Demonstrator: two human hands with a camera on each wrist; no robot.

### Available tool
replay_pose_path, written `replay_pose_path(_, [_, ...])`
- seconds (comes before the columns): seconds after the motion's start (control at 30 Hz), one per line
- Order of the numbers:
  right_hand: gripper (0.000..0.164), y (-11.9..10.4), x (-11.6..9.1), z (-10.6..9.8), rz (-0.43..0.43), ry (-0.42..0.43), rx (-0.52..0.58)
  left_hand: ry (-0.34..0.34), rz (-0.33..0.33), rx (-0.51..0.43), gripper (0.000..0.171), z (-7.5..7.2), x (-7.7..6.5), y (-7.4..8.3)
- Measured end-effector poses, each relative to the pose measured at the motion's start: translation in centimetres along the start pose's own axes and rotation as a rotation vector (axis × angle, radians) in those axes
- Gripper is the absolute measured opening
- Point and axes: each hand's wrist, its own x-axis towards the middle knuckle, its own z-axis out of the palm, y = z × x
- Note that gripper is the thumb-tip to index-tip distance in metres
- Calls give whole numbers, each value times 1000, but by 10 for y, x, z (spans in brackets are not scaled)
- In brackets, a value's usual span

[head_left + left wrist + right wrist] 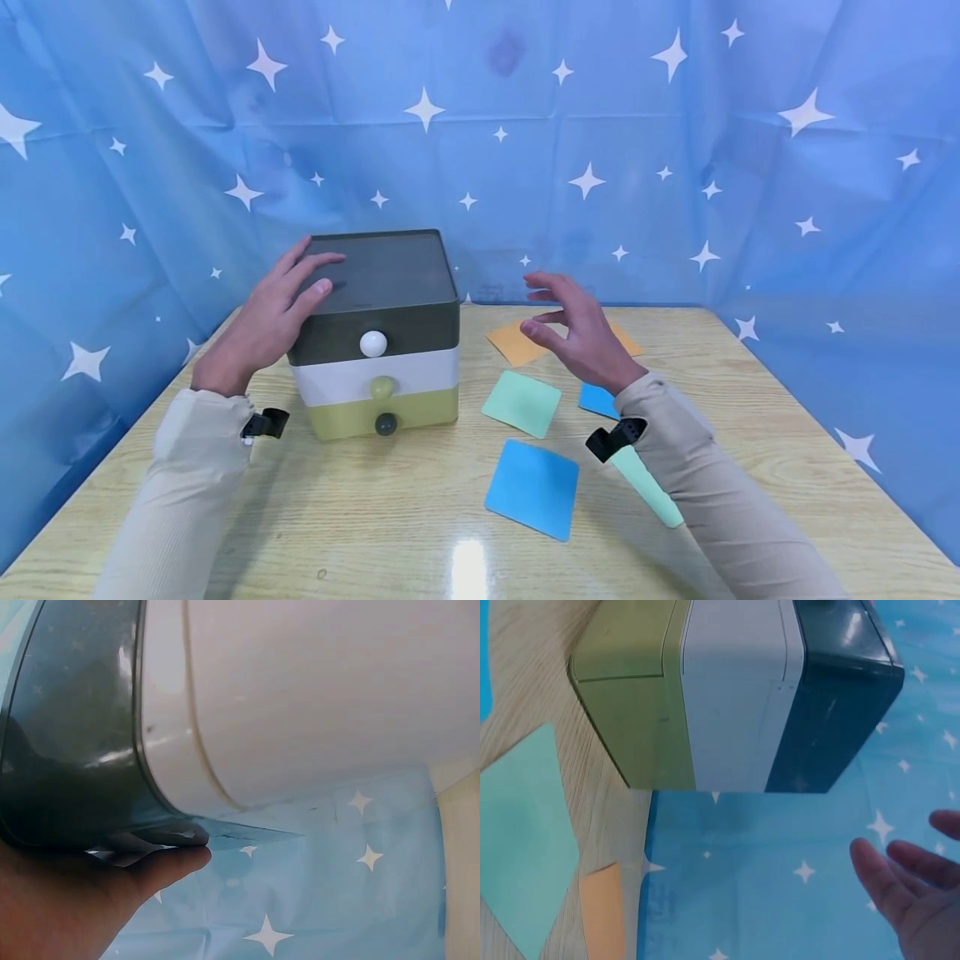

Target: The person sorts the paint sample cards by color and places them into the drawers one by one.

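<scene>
Head: left of centre, one three-tier box [382, 317] points its three knobs [382, 387] towards the bottom edge; long axis unclear. Left hand [273, 321] spread at its top; right hand [576, 325], fingers parted, right of centre; below, two blue cards [532, 490], two green cards [522, 404]. Left wrist: box uppermost. Right wrist: box top centre.

On my feed the box [412, 323] is banded charcoal, white and olive green, its knobs [372, 344] white, olive and near-black. I see plain cards [532, 490] in blue, mint and orange, a pale wood-grained table [360, 517], beige sleeves [180, 483], and a blue backdrop [510, 192] scattered with white four-pointed stars
</scene>
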Motion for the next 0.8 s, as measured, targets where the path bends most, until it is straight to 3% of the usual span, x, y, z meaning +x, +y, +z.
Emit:
replay_pose_path(0.57, [77,-3,-2,6,94,-64,187,1,-1,-2,50,1,0,0])
replay_pose_path(0.8, [71,-2,-4,16,85,-70,251,1,11,-8,49,1,0,0])
